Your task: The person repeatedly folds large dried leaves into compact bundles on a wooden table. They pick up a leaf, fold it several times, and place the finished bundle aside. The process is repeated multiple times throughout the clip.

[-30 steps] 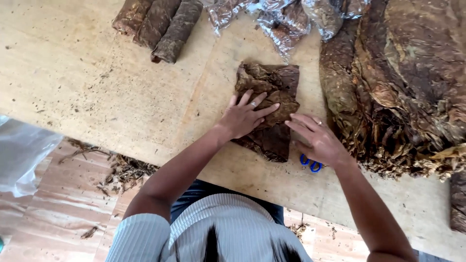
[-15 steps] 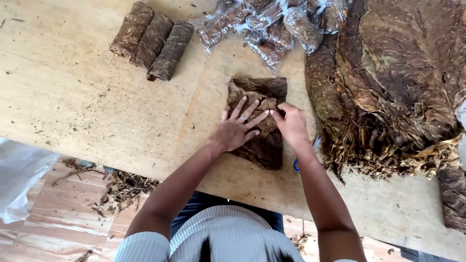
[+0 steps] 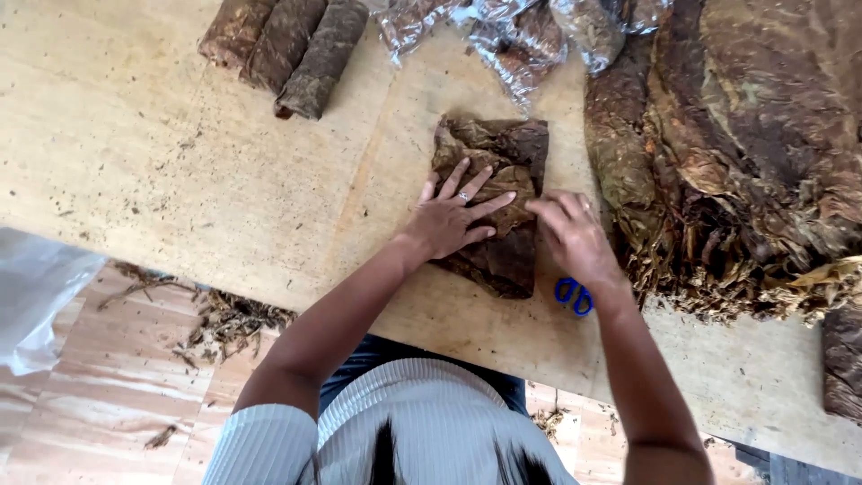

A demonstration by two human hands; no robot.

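Head view takes in a wooden table (image 3: 135, 162), a big heap of dried brown leaves (image 3: 745, 153) at its right, three rolled leaf bundles (image 3: 287, 49) at the far edge, then a folded leaf stack (image 3: 494, 198) in the middle. Left hand (image 3: 453, 220) lies flat on the stack, fingers spread and unclenched; right hand (image 3: 570, 238) presses its right edge, fingers bent, gripping nothing. Flattening seems in hand; smoothing calls for even pressure. Blue scissors (image 3: 573, 295) lie beside the right wrist
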